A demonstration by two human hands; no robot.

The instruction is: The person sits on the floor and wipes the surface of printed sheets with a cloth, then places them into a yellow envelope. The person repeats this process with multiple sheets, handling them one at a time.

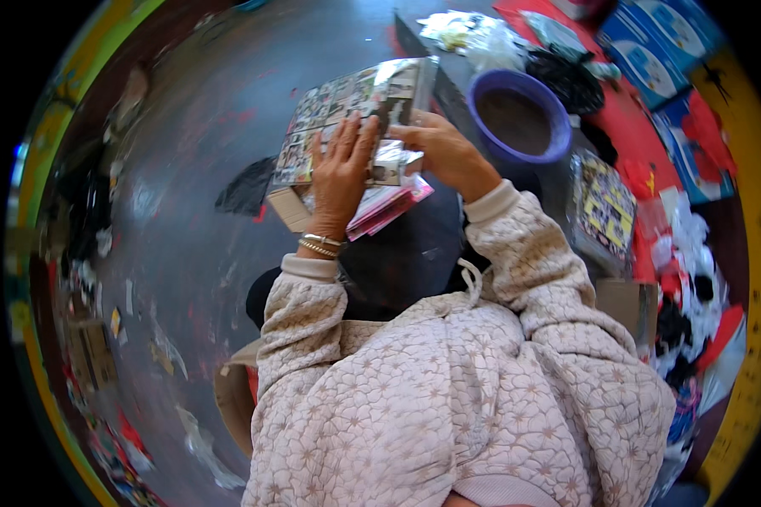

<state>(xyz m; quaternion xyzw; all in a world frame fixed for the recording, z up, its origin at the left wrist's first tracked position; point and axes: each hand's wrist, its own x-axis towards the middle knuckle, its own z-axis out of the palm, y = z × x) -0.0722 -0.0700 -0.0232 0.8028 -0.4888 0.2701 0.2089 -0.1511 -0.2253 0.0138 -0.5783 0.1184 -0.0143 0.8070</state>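
A flat package (pixel 334 101) in shiny clear film, covered with rows of small pictures, is tilted up in front of me. My left hand (pixel 340 177) lies across its face with the fingers stretched out. At the package's right edge, my right hand (pixel 450 154) has its thumb on the near side and its fingers curled round behind, partly hidden. Under the package's lower edge, pink and white flat packets (pixel 389 207) stick out, beside a piece of brown cardboard (pixel 287 209). What supports these packets is hidden.
A purple basin (pixel 560 127) with dark contents stands to the right of my right hand. A yellow-and-black patterned pack (pixel 604 203), red sheeting (pixel 643 144), plastic bags (pixel 490 40) and blue boxes (pixel 651 68) lie further right. Scraps and a cardboard box (pixel 91 353) line the left side.
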